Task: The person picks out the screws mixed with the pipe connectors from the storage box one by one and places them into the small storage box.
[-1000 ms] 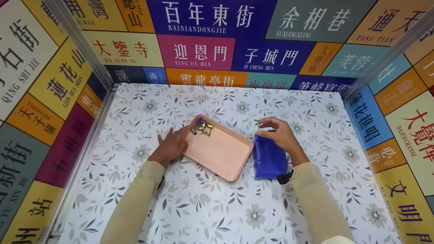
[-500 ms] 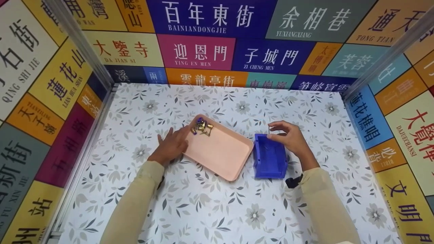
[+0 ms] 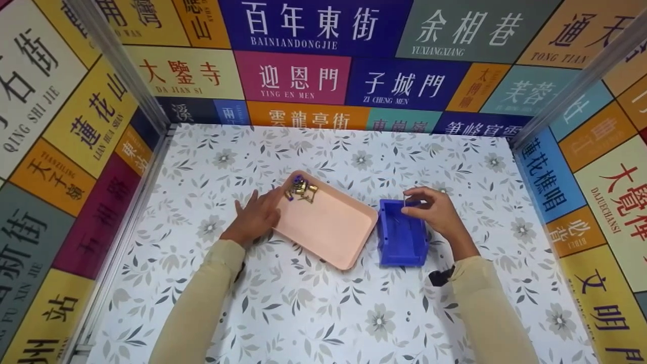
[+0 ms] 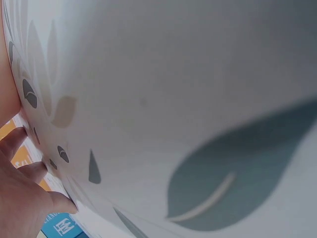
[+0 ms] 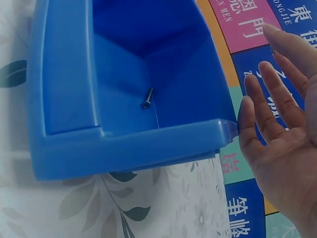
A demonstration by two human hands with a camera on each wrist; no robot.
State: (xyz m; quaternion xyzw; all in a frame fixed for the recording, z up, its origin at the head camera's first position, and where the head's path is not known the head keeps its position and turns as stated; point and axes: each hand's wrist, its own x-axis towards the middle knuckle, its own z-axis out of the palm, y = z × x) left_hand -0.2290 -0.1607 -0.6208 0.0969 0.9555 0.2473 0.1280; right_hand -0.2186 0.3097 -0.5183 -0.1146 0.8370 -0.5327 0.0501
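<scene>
My left hand [image 3: 258,212] lies flat on the flower-print table, fingers against the left rim of a pink tray [image 3: 328,232]. A small heap of brass and blue hardware [image 3: 301,189] sits in the tray's far corner. To the tray's right stands a blue bin [image 3: 399,242]. My right hand [image 3: 410,203] hovers over the bin's far right corner, thumb and forefinger pinching a small screw [image 3: 404,200]. The right wrist view shows the bin [image 5: 69,99] with one screw [image 5: 147,98] lying inside, and my right hand's fingers [image 5: 270,119] beside its rim.
Colourful sign-covered walls [image 3: 303,76] close in the table on three sides, with metal posts at the back corners. The left wrist view shows only the tabletop [image 4: 173,89] up close and part of my left hand [image 4: 20,198].
My right hand has moved right and toward me with the screw, from the bin's far left corner to its far right corner. The left hand and tray have not moved.
</scene>
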